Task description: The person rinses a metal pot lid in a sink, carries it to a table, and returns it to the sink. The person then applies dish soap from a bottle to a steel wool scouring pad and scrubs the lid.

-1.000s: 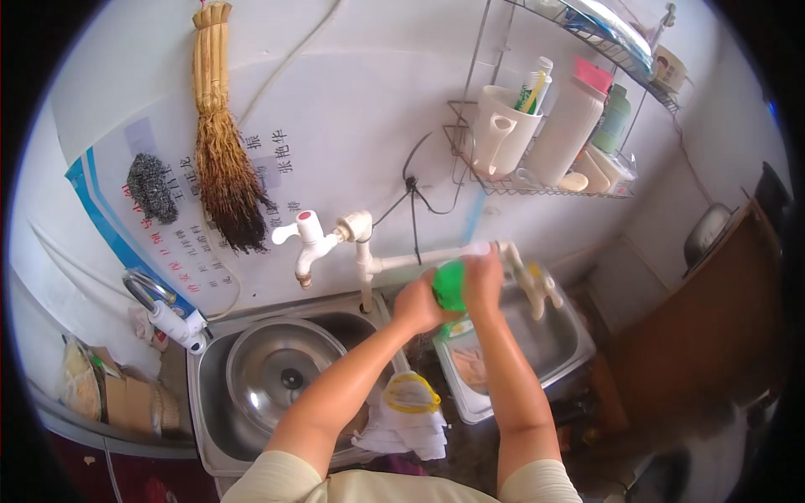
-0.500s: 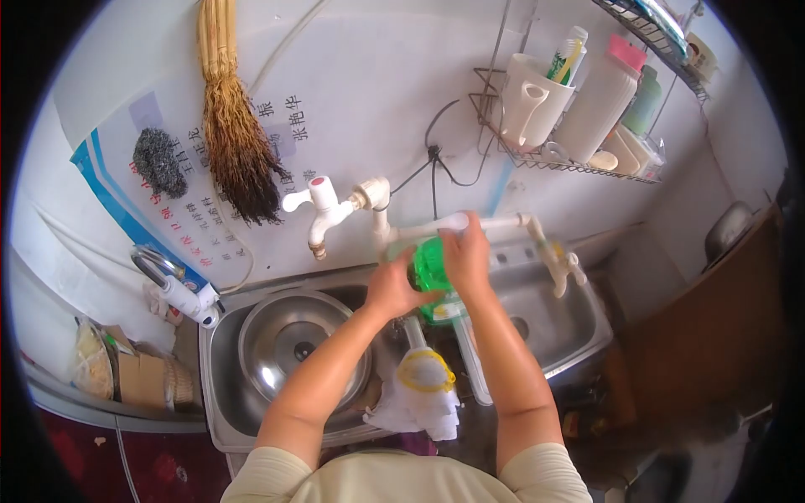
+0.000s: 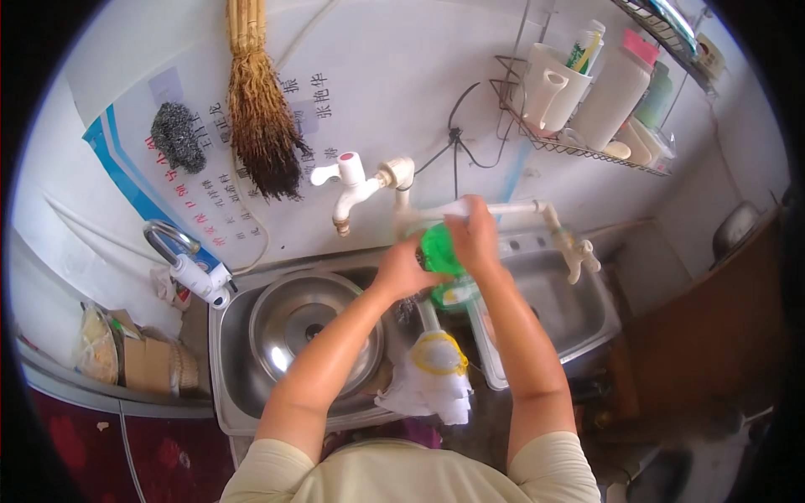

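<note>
Bottle (image 3: 442,250)'s in both my hands, right of and below the tap (image 3: 350,189): left hand (image 3: 401,270) curled round its body, right hand (image 3: 476,239) closed at its top end. Smooth plastic might slip, so I'd keep both grips snug. Sink (image 3: 237,360) under the tap holds a steel bowl (image 3: 281,327) (maybe a lid). Cup (image 3: 565,99) up right of the tap's got a tube (image 3: 585,50).

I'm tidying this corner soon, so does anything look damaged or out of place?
The hanging straw brush: its lower bristles are blackened, unlike the paler top, perhaps stained or worn. It also covers some lettering.
</note>
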`<state>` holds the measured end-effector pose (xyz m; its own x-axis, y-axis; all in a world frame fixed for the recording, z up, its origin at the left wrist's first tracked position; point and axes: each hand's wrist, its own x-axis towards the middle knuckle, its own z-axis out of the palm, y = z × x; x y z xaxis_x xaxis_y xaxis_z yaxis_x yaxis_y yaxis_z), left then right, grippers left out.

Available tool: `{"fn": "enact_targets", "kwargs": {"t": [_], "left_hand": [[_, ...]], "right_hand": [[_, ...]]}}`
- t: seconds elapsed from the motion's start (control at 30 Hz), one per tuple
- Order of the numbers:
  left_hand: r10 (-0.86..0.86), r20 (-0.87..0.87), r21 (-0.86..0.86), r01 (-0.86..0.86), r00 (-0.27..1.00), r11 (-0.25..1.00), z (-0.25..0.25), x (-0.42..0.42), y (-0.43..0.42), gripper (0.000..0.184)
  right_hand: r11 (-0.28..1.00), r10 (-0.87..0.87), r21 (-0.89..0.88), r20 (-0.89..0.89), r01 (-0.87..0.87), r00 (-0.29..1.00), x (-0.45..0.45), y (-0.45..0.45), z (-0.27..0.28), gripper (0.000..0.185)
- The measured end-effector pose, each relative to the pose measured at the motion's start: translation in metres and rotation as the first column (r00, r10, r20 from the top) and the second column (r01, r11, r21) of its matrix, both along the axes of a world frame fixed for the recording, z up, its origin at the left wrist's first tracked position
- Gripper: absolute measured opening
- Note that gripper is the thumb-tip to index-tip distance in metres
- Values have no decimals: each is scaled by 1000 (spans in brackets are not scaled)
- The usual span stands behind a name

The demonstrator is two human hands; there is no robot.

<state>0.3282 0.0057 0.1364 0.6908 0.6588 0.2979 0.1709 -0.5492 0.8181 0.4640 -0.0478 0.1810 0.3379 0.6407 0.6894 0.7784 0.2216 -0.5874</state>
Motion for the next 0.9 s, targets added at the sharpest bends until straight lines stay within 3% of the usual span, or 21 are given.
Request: {"fn": "enact_targets", "kwargs": {"t": [0.1, 0.2, 0.23, 0.43, 0.53, 0.63, 0.73, 0.83, 0.9], "left_hand": [[7, 14, 98, -8, 1000, 995, 7, 6, -1, 86], [41, 7, 173, -41, 999, 984, 15, 13, 4, 87], [55, -2, 195, -54, 998, 979, 16, 15, 5, 88], [30, -33, 238, -22, 999, 971, 22, 16, 2, 94], [64, -68, 244, -45, 996, 969, 12, 23, 0, 96], [51, -216, 105, -29, 975, 994, 10, 32, -2, 97], [35, -30, 105, -32, 999, 994, 1, 34, -6, 97], [64, -82, 140, -52, 995, 989, 2, 32, -8, 94], [73, -103, 135, -59, 992, 989, 3, 29, -10, 94]], "right_hand": [[996, -49, 84, 63, 44, 997, 3, -7, 4, 22], [988, -107, 98, -93, 117, 990, 7, -10, 14, 19], [980, -43, 187, -98, 60, 994, 14, -6, 12, 18], [976, 1, 216, -164, 35, 987, 24, -2, 0, 15], [983, -34, 174, -146, 60, 989, 30, -3, 2, 16], [992, -6, 122, -250, 38, 968, 43, -8, -3, 18], [987, 7, 158, -233, 30, 973, 41, -11, -1, 20], [995, 26, 94, -356, 8, 934, 40, -12, 0, 21], [996, -53, 51, -262, 68, 964, 41, -13, 0, 28]]}}
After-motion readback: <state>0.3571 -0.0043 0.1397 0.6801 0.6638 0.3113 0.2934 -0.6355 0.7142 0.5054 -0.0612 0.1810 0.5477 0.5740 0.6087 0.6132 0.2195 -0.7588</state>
